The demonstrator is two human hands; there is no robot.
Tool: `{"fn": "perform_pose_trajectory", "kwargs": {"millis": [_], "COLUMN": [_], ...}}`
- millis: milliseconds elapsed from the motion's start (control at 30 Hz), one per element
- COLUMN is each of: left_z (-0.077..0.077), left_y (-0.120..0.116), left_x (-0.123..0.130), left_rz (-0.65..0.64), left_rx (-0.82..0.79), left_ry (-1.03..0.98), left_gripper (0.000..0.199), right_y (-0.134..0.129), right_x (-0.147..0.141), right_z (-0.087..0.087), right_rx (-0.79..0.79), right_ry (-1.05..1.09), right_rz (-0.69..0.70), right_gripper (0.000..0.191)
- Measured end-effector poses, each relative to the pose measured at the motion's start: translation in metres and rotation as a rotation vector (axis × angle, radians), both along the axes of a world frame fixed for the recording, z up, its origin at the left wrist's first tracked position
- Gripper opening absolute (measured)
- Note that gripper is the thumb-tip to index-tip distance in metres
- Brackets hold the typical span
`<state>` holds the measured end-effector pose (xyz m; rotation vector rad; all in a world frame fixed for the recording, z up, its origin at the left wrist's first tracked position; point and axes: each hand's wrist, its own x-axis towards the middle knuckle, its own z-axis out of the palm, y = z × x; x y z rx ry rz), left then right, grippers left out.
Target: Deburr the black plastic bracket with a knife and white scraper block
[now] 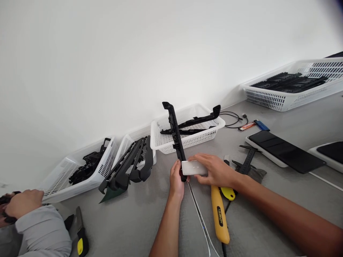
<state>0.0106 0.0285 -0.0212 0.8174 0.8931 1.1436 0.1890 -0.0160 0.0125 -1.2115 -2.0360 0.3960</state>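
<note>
My left hand point(177, 182) grips the lower end of a long black plastic trim strip point(175, 134), which stands tilted upward with its bent tip at the top. My right hand point(215, 169) is closed around a white rectangular block point(194, 167), held against or just in front of the strip's lower part. Contact between block and strip cannot be made out for sure. Beneath my hands a thin, pale cord point(197, 207) runs toward me. Just under my right forearm lies a yellow-handled tool point(219, 217) with a black cable.
White baskets point(187, 144) with black parts line the wall. Dark trim pieces point(128, 160) lean on one. At right are a caliper point(248, 160), a phone point(286, 150), lighters point(261, 125) and another basket point(284, 101). A co-worker's sleeve point(43, 228) and a knife point(81, 235) are at left.
</note>
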Motion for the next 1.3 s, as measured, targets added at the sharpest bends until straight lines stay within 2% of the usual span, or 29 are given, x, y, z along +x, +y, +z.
{"fn": "perform_pose_trajectory", "kwargs": {"millis": [67,233,467,633,767,867,1033,1167,1300], "left_z": [0.001,0.004,0.009,0.005,-0.004,-0.009,-0.013,-0.013,-0.008], "left_y": [0.000,-0.001,-0.001,-0.001,0.002,0.005,0.006,0.005,0.002], "left_x": [0.000,0.000,0.002,0.001,-0.001,-0.001,-0.001,-0.002,-0.001], "left_rz": [-0.027,0.037,0.043,0.006,0.192,0.301,0.267,0.302,0.131], "left_rx": [0.025,-0.029,-0.012,0.021,-0.108,-0.132,-0.137,-0.101,-0.077], "left_ry": [-0.024,-0.027,-0.028,-0.032,0.022,0.019,0.017,0.053,0.051], "left_gripper": [0.040,0.039,0.040,0.038,0.029,0.021,0.021,0.021,0.033], "right_y": [0.000,-0.001,0.000,0.000,-0.003,-0.004,-0.005,-0.004,-0.002], "right_x": [0.000,0.000,0.001,0.001,-0.002,-0.003,-0.005,-0.006,-0.003], "right_z": [0.001,0.002,0.002,0.000,0.000,-0.001,0.002,0.004,0.002], "right_rx": [-0.013,-0.021,-0.022,-0.010,0.029,0.027,0.024,-0.009,-0.018], "right_ry": [0.001,0.005,-0.007,0.004,0.032,0.026,0.008,-0.004,0.017], "right_rz": [-0.027,-0.010,-0.012,-0.075,0.034,0.085,0.062,0.083,-0.030], "right_gripper": [0.049,0.049,0.049,0.048,0.050,0.052,0.051,0.051,0.047]}}
